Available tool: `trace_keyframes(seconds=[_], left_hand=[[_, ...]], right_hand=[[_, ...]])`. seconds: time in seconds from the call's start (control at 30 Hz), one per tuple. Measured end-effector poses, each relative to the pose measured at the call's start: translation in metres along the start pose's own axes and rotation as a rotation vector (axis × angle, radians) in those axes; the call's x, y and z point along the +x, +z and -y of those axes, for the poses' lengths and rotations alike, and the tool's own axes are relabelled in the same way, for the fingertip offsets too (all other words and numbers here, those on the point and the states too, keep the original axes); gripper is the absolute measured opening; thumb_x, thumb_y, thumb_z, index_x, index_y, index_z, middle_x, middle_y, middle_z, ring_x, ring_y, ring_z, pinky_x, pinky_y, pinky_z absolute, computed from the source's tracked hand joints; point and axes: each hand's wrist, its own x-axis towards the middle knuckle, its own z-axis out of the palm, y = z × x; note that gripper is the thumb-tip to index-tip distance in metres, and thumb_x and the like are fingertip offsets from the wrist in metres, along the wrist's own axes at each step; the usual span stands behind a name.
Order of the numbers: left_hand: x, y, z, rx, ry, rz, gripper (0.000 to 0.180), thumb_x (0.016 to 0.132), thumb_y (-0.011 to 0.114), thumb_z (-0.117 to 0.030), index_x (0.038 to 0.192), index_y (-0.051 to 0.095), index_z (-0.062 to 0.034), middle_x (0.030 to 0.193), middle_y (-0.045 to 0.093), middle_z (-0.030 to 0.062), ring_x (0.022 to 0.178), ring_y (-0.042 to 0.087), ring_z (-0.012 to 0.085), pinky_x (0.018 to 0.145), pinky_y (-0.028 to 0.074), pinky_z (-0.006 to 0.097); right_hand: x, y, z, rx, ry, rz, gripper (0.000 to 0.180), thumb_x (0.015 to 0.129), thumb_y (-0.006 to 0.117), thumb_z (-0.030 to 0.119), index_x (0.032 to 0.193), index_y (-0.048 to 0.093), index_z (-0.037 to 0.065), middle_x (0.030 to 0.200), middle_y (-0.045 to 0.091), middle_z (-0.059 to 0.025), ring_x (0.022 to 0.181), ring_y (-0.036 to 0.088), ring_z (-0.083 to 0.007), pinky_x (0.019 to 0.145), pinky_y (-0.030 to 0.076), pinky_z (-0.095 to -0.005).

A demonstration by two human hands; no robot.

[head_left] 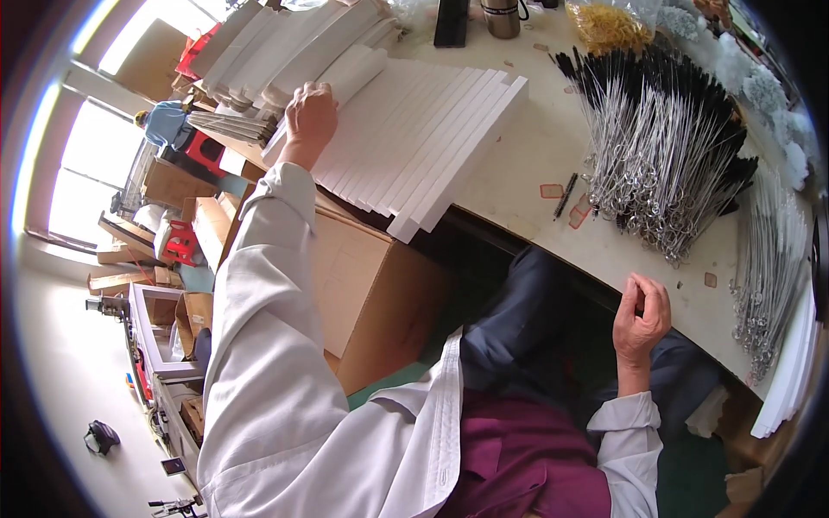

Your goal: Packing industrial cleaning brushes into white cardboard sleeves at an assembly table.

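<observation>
My left hand (pixel 311 119) reaches to the far left of the table, its fingers bent down around the end of a long, narrow white box (pixel 356 79). Beside it, a row of similar white boxes (pixel 406 129) lies side by side, slanting toward the table edge; the outermost one (pixel 471 155) sits a little apart. My right hand (pixel 641 321) hovers by the table's front edge with the fingers curled in toward the thumb, and nothing shows in it. Nearest to it is a big heap of thin wire brushes (pixel 665 147) with black bristles and looped wire ends.
More white boxes (pixel 285 47) pile up at the back left. A pen (pixel 566 195) lies mid-table. Behind stand a metal cup (pixel 503 17) and a bag of yellow bits (pixel 609 30). White-bristled brushes (pixel 768 268) lie far right. A large cardboard carton (pixel 363 293) stands below the table.
</observation>
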Motion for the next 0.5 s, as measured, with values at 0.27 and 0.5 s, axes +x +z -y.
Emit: trace_keyframes(seconds=[0.27, 0.5], left_hand=[[-0.022, -0.033, -0.030, -0.190, 0.044, -0.108, 0.042, 0.092, 0.075, -0.029, 0.125, 0.068, -0.0046, 0.122, 0.070, 0.0205, 0.115, 0.066, 0.0390, 0.100, 0.052, 0.047], [-0.091, -0.143, -0.198, -0.800, 0.197, 0.037, 0.030, 0.087, 0.078, -0.007, 0.116, 0.071, -0.0042, 0.103, 0.072, 0.0158, 0.092, 0.070, 0.0280, 0.086, 0.055, 0.039]], right_hand=[[0.010, -0.003, 0.002, -0.048, -0.044, -0.052, 0.007, 0.088, 0.072, 0.001, 0.095, 0.071, 0.003, 0.086, 0.070, -0.0121, 0.073, 0.067, -0.0302, 0.066, 0.055, -0.0393], [0.008, -0.012, -0.006, 0.189, 0.048, -0.068, 0.007, 0.087, 0.071, 0.002, 0.094, 0.071, 0.004, 0.087, 0.072, -0.0110, 0.074, 0.070, -0.0282, 0.067, 0.055, -0.0368]])
